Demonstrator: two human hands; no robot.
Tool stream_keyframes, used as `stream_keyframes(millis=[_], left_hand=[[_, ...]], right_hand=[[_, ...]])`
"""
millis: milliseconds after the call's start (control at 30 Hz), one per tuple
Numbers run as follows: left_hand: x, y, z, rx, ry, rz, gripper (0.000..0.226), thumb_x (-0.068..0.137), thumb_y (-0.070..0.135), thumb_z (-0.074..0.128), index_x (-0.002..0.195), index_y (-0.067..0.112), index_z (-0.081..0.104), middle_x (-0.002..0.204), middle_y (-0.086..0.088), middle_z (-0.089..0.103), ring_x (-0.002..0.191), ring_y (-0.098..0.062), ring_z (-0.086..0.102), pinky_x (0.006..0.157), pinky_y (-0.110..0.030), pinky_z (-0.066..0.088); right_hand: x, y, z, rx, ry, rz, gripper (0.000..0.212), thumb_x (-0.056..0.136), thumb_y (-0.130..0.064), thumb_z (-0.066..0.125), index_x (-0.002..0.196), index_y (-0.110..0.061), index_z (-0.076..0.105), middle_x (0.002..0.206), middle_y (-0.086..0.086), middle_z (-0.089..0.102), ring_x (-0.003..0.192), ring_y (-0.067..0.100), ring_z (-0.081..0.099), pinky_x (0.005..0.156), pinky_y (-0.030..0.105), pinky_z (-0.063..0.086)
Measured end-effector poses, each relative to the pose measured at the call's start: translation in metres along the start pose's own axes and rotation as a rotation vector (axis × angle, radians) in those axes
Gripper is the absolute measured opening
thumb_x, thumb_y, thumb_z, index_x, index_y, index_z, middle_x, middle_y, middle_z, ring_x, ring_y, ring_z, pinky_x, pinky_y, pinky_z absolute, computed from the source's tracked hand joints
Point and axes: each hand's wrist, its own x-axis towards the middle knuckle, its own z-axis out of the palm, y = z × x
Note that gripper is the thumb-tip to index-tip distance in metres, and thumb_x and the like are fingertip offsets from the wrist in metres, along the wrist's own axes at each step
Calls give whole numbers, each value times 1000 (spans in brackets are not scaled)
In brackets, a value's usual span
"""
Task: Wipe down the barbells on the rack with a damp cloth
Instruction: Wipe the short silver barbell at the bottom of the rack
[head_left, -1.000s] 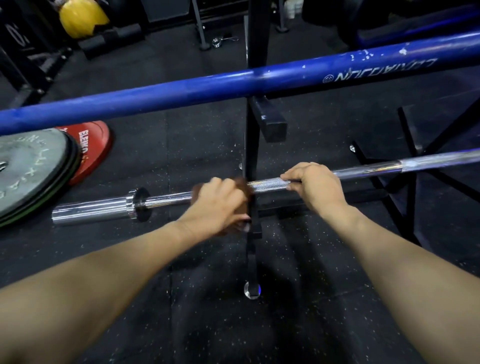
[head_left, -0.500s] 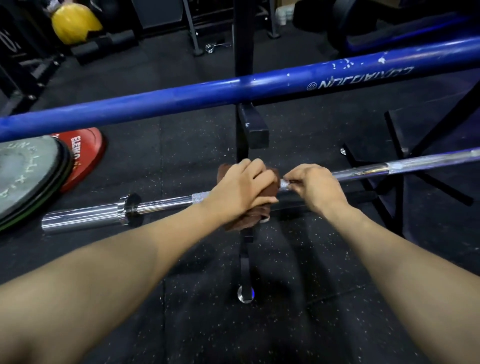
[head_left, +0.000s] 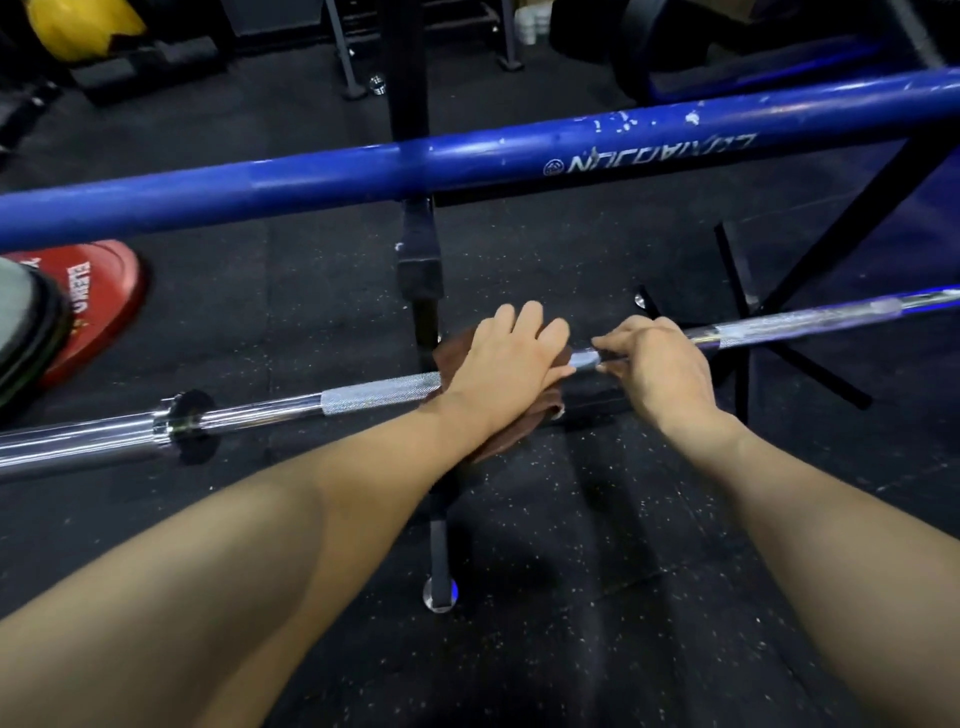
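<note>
Head view: the left hand (head_left: 511, 364) presses the brown cloth (head_left: 498, 431) over the chrome barbell (head_left: 379, 395), fingers curled round cloth and shaft together. Just beside it, the right hand (head_left: 657, 369) grasps the same bar bare, steadying it. Beyond both hands lies the blue barbell (head_left: 363, 176) on the black rack (head_left: 421, 270).

To wipe well, I judge the cloth should wrap fully round the shaft, with a twist through the knurled stretch off the left hand's outer side, where grime lodges. The right hand likely needs to shift farther along to expose the section it covers.
</note>
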Motion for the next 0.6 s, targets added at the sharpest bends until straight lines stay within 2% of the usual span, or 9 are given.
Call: stream_keyframes(millis=[100,200,300,400,500,600], left_hand=[[-17,-19,-2,-73,39,61,39,82,49,45,90,11,47,82,-11,50,66,-27,47,53,-32,39],[-31,-29,-5,-34,26,103,37,80,47,51,89,13,39,80,-12,50,63,-27,47,51,-30,39],[-14,-9,-4,-70,-3,-27,36,77,45,59,86,12,48,81,-10,49,65,-27,47,53,-32,37],[22,30,-2,-109,-31,-66,40,72,43,73,83,10,56,82,-10,52,67,-28,50,53,-31,36],[32,36,1,-180,-116,-107,40,84,46,57,98,8,54,94,-13,50,79,-32,49,61,-36,35],[0,9,0,-148,-72,-41,47,81,53,41,96,11,54,87,-12,51,69,-30,50,56,-37,45]], right_hand=[[4,-2,-7,-34,-62,0,25,88,-25,65,112,-32,67,108,-3,58,91,16,51,71,22,30],[5,-1,-7,-36,-57,2,24,87,-25,64,110,-32,68,107,-4,59,87,13,48,69,21,28],[5,0,-6,-51,-48,-20,25,87,-27,65,111,-34,68,105,-6,59,88,13,48,68,22,28],[6,4,-9,-115,-40,-79,17,88,-29,59,102,-33,69,102,-6,59,91,13,44,67,26,31],[7,9,-9,-90,-68,-110,19,87,-27,59,103,-30,69,103,-3,59,92,15,47,69,27,35],[8,12,-14,112,-128,-40,23,87,-19,63,109,-26,69,104,0,56,84,12,55,82,26,42]])
